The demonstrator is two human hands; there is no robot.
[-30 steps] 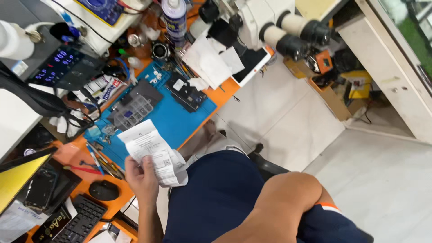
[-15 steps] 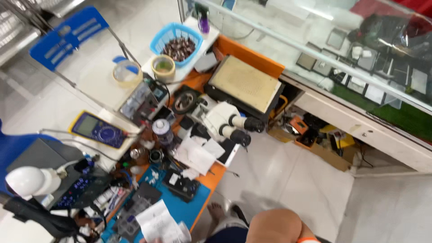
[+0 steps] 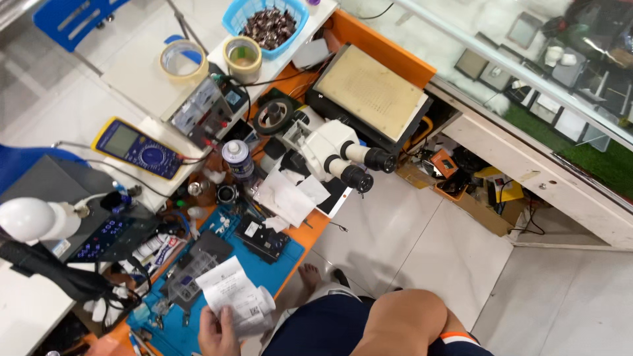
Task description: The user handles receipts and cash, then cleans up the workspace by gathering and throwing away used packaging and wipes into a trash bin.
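Observation:
My left hand (image 3: 214,336) shows at the bottom edge, shut on a white printed paper slip (image 3: 227,290) that is curled at its right end. The slip hangs over the near part of a blue work mat (image 3: 293,254) on an orange bench. A clear plastic parts box (image 3: 188,280) and a dark phone part (image 3: 260,237) lie on the mat just beyond the slip. My right hand is out of view. My bare knee (image 3: 409,316) and dark shorts fill the bottom right.
A white stereo microscope (image 3: 336,148) overhangs the bench edge, with loose white papers (image 3: 287,198) below it. Further back are a yellow multimeter (image 3: 135,148), a spray can (image 3: 237,158), two tape rolls (image 3: 175,59), a blue basket (image 3: 231,20) and a tan-topped plate device (image 3: 372,89). A glass counter (image 3: 527,72) stands right.
The camera view swung up over the bench and settled back. The paper slip stays in my left hand and is again fully in sight at the bottom.

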